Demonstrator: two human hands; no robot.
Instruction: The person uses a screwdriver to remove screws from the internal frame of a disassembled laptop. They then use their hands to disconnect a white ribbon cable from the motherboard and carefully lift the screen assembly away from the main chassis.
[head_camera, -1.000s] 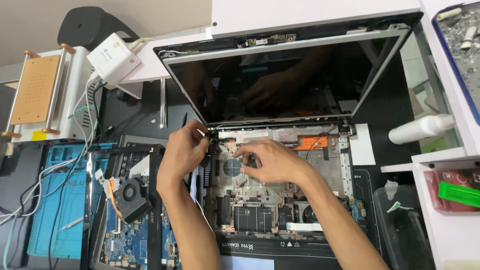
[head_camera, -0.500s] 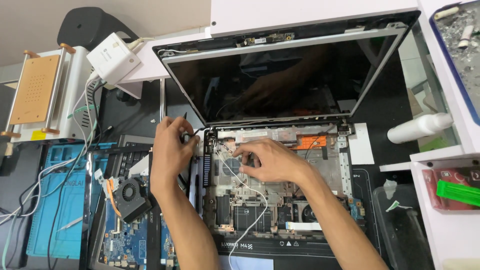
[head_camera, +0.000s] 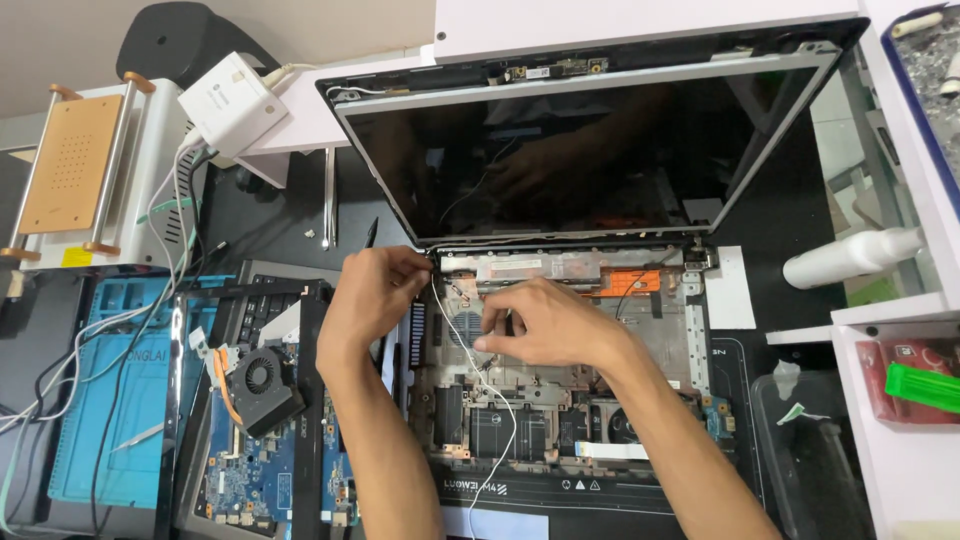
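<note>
Left hand: the left hand (head_camera: 368, 298) sits at the rear left corner of the opened laptop base (head_camera: 560, 400), fingers pinched together on a thin white cable (head_camera: 470, 372) by the hinge.
Right hand: the right hand (head_camera: 545, 325) lies palm-down over the middle of the base, fingertips pressing on the parts near the cable; whether it grips anything I cannot tell.
White cable: runs from the left hand's pinch down across the bare chassis to the front edge of the base.
Laptop base: lies on a black mat (head_camera: 780, 240) at the middle of the workbench, covers off, metal frame and orange strip showing.
Screen: the dark screen panel (head_camera: 580, 150) stands tilted back behind the base, bezel removed.
Left of base: a blue circuit board (head_camera: 250, 450) with a round fan (head_camera: 262, 378) rests on a blue mat (head_camera: 100, 400).
Right edge: a white bottle (head_camera: 850, 260) lies on its side.
</note>
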